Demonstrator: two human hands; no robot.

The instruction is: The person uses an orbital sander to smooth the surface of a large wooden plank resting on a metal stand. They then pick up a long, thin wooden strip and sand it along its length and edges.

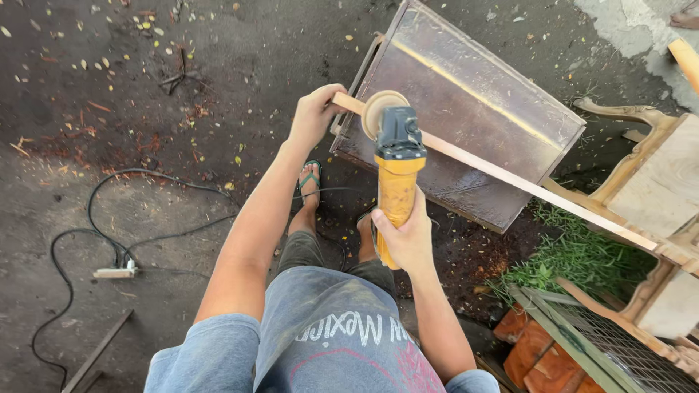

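Holding the long wooden strip (pixel 510 178) near its end, your left hand (pixel 314 113) was closed tight around it. Your right hand (pixel 404 233) gripped the yellow grinder (pixel 397 175), its round sanding disc (pixel 380 110) touching the strip's near end. Most of the smooth, thin strip, lying across a dark wooden box (pixel 466 109), looked not yet sanded.

I see the left hand (pixel 314 113) at the near end of a wooden strip (pixel 510 182), which runs rightward across a slab (pixel 473 109) to a chair frame (pixel 648 182). Right hand (pixel 404 236) sits behind the grinder (pixel 397 167), whose disc meets the strip. Cable (pixel 109 233) on the ground, left.
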